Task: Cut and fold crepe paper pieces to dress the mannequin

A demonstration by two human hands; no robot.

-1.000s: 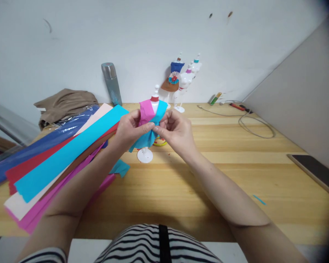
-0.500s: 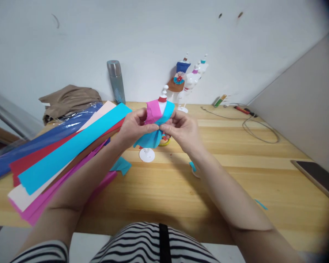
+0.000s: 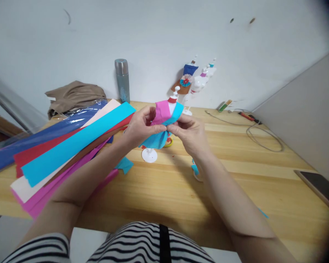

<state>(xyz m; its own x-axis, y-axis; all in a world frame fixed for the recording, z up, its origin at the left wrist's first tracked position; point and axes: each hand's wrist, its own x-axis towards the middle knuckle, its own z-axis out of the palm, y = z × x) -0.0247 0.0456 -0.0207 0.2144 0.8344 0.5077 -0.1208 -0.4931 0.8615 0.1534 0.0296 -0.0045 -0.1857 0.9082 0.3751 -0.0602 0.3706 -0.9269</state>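
A small white mannequin (image 3: 171, 103) on a round base (image 3: 149, 155) stands over the wooden table (image 3: 164, 182), dressed in pink and turquoise paper (image 3: 164, 115). My left hand (image 3: 141, 126) pinches the paper at the waist from the left. My right hand (image 3: 189, 133) pinches the same spot from the right, fingertips meeting those of the left. A turquoise paper skirt (image 3: 155, 140) fans out below the pinch.
Long crepe paper sheets (image 3: 63, 149) in blue, red, turquoise, white and pink lie at left. A metal bottle (image 3: 122, 81), a tan cloth (image 3: 72, 95) and other dressed mannequins (image 3: 193, 78) stand by the wall. A cable (image 3: 263, 135) and a dark tablet (image 3: 320, 188) lie at right.
The view has drifted, so everything sits slightly further right. Both hands keep pinching the paper at the mannequin's waist; a small turquoise scrap under the right wrist has come into view.
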